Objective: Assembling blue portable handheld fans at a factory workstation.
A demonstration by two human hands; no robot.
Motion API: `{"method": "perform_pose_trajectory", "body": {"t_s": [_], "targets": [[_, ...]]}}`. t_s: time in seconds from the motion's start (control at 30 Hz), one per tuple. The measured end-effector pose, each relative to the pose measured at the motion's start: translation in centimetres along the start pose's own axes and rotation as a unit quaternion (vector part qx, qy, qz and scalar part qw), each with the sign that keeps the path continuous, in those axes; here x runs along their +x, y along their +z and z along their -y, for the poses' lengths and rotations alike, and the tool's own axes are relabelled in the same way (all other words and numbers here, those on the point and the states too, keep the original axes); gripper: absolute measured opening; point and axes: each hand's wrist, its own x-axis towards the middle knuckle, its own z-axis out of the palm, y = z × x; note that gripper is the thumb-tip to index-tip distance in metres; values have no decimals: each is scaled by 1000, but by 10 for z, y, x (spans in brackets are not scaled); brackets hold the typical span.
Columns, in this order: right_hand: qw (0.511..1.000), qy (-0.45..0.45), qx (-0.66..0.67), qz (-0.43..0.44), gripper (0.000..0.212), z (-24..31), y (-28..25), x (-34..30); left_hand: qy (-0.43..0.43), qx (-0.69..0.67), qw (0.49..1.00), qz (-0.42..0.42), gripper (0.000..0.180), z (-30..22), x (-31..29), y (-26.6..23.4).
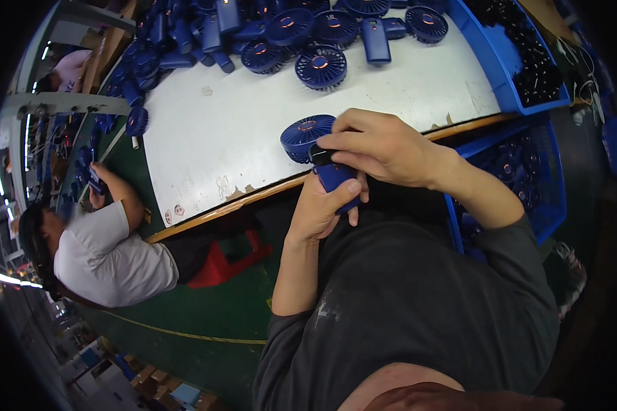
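A blue handheld fan point(307, 134) is held above the near edge of the white table, its round grille head tilted up and away from me. My left hand point(320, 205) wraps round its blue handle, thumb across the front. With fingers and thumb pinched together, my right hand point(384, 147) grips a small black piece point(318, 155) at the neck between handle and head. Part of that piece is hidden behind the fingers, so its exact kind does not show.
Many blue handheld fans point(321, 67) lie heaped along the table's far side. A blue bin point(490, 58) of small black parts stands at the right, above a blue crate point(555, 198) of fans. At the left, a seated co-worker point(110, 253) handles a blue piece.
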Motion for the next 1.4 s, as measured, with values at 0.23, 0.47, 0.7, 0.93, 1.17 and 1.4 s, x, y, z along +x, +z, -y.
{"method": "perform_pose_trajectory", "body": {"t_s": [0.23, 0.47, 0.7, 0.93, 1.17, 1.4], "targets": [[993, -9, -117, 14, 46, 13, 12, -6, 62, -153, 985, -44, 67, 4, 10, 13], [976, 121, -121, -134, 57, 17, 48, -41, 170, 316, 929, -91, 45, 14, 24, 22], [861, 292, 294, -296, 46, 9, 2, -144, 328, 649, 676, -122, 84, -89, 61, 14], [732, 505, -239, -391, 49, -54, -82, -343, 323, 610, 607, -393, 69, -170, 122, -123], [580, 646, -408, -283, 62, -110, -88, -494, 280, 712, 508, -396, 84, -209, 217, -98], [787, 526, -145, -290, 43, -70, -75, -342, 274, 670, 562, -400, 85, -230, 217, -95]]}}
